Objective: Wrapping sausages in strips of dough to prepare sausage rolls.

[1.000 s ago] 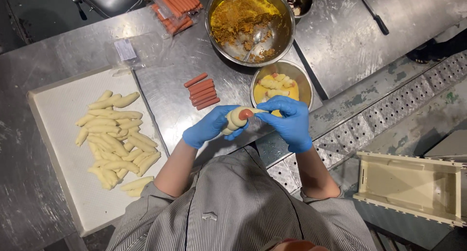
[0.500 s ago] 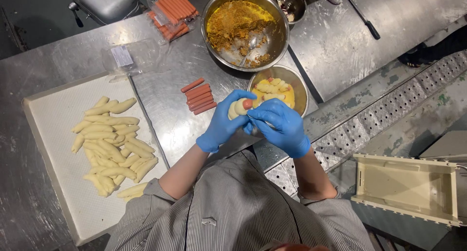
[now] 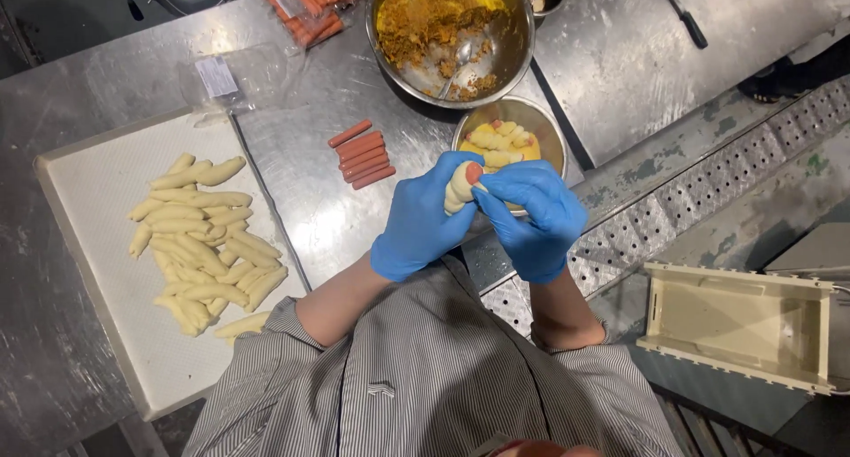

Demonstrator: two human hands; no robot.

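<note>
Your two hands meet at table edge, left hand (image 3: 418, 222) and right hand (image 3: 531, 216) both on the wrapped sausage (image 3: 461, 186), just in front of the small bowl (image 3: 549, 129). Big bowl (image 3: 522, 32) sits behind that. Loose sausages (image 3: 359, 153) lie left of the small bowl. Tray (image 3: 97, 182) with dough rolls (image 3: 205, 244) further left. Box (image 3: 735, 326) off to your right.

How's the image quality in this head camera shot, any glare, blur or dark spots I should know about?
Head view: sharp overall, with both gloved hands, the left hand and the right hand, in focus around the dough-wrapped sausage; soft glare streaks on the steel table beside the loose sausages; bright highlights inside the large mixing bowl; the top left corner falls into dark shadow; mild wide-angle bending at the edges.
</note>
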